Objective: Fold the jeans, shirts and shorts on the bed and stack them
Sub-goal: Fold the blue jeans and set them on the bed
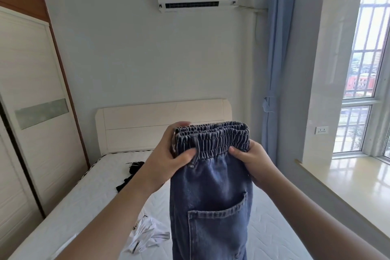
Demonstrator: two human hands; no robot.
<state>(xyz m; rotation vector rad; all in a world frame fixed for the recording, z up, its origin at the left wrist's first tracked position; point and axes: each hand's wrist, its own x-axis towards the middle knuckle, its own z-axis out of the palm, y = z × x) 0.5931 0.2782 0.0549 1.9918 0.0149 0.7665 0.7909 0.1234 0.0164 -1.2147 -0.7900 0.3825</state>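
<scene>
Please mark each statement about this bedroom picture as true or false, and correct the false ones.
1. Both hands hold the jeans at the elastic waistband. True: left hand, right hand.
2. The jeans lie flat on the bed. False: they hang in the air above the mattress.
3. A back pocket faces the camera. True.
4. A white shirt hangs on the wardrobe. False: it lies crumpled on the mattress.
5. A black garment lies on the mattress nearer the headboard. True.

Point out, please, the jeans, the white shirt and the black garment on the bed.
jeans [211, 196]: head view, denim above the back pocket.
white shirt [147, 236]: head view, crumpled middle.
black garment [132, 172]: head view, bunched middle.
</scene>
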